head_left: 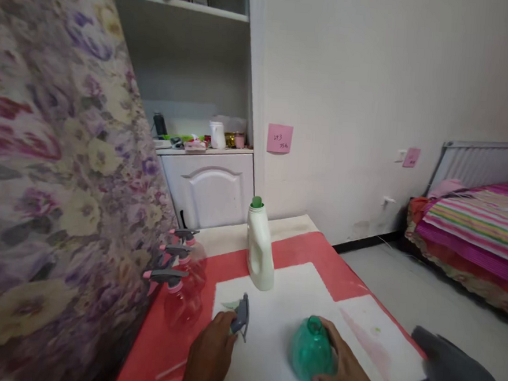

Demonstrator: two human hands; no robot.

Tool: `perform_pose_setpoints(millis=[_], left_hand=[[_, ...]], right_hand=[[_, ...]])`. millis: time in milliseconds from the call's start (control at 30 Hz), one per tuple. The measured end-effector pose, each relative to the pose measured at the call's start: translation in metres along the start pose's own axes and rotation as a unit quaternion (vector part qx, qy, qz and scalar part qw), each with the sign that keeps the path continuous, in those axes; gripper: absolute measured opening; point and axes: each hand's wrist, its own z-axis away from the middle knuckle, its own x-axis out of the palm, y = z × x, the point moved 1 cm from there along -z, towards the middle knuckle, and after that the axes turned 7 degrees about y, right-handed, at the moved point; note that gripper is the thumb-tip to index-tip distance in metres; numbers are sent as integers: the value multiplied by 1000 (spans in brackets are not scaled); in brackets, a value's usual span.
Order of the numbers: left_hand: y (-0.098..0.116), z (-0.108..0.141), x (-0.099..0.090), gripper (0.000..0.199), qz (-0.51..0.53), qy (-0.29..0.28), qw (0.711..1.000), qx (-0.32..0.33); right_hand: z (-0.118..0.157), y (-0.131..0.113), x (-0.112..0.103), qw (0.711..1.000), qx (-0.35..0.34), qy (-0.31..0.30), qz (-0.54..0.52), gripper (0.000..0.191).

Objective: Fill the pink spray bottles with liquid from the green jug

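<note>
My left hand [213, 345] is closed around a grey spray trigger head [240, 314], held above the white sheet; part of its lower end is hidden by the fingers. To the right, my right hand [341, 365] grips a round translucent green bottle [312, 351] from its right side. That bottle stands with its neck up and uncapped. Behind both hands a pale jug [261, 249] with a handle and a green spout stands upright. Several clear spray bottles [180, 304] with grey and pink trigger heads stand in a row at the left.
The table has a red cover [306, 251] and white sheets [291, 280] on it. A floral curtain [64, 171] hangs close on the left. At the back is a white cabinet [213, 190] with small items on its shelf. A bed [473, 229] stands far right.
</note>
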Motion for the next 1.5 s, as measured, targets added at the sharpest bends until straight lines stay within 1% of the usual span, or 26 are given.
perform_pose_setpoints(millis=[67, 100, 167, 200, 300, 333, 400, 467, 500, 533, 600, 667, 833, 933, 1067, 1167, 1267, 1333, 1400, 1500], left_hand=[[17, 5, -6, 24, 101, 48, 994, -17], [27, 8, -10, 26, 151, 69, 986, -32], [48, 14, -19, 34, 263, 108, 956, -67], [61, 16, -25, 37, 324, 126, 934, -82], [102, 21, -41, 40, 487, 189, 846, -107], [116, 22, -45, 40, 521, 215, 818, -112], [143, 22, -51, 37, 569, 260, 772, -115], [165, 22, -51, 36, 602, 283, 738, -109], [174, 22, -50, 37, 614, 287, 728, -107], [181, 22, -47, 39, 620, 285, 723, -106], [190, 22, -39, 42, 617, 275, 730, -107], [195, 22, -31, 42, 603, 264, 745, -104], [195, 21, -12, 39, 573, 222, 784, -90], [188, 21, 3, 38, 563, 198, 798, -81], [173, 22, 29, 39, 554, 142, 814, -100], [161, 23, 44, 38, 526, 109, 838, -98], [153, 24, 52, 34, 485, 96, 865, -85], [150, 25, 55, 33, 467, 89, 876, -86], [148, 25, 57, 34, 460, 83, 879, -91], [146, 25, 60, 36, 471, 72, 873, -104]], right_hand=[[3, 9, -2, 1000, 7, -3, 19, 90], [3, 11, -3, 1000, 9, -5, 23, 92], [2, 11, -2, 1000, 8, -10, 20, 94], [2, 9, -2, 1000, 6, -12, 17, 94], [1, 3, 0, 1000, 3, -12, 13, 93], [1, 1, 0, 1000, 2, -11, 12, 93], [0, 2, 2, 1000, -4, -9, 10, 94], [-2, 6, 3, 1000, -16, -9, 10, 96], [-3, 9, 4, 1000, -23, -10, 11, 97], [-4, 11, 4, 999, -29, -11, 11, 98], [-5, 14, 4, 999, -39, -14, 8, 98], [-5, 13, 4, 999, -46, -15, 5, 97], [-5, 6, 1, 999, -43, -10, 17, 94], [-6, 6, 1, 998, -53, -5, 31, 93], [-6, 7, 3, 997, -59, 5, 51, 91], [-5, 4, 2, 997, -57, 7, 56, 88], [-3, 0, 1, 997, -48, 7, 53, 87], [-3, -3, 0, 998, -45, 3, 52, 86], [-3, -4, -1, 998, -42, -1, 52, 86], [-4, -4, -1, 998, -39, 1, 47, 86]])
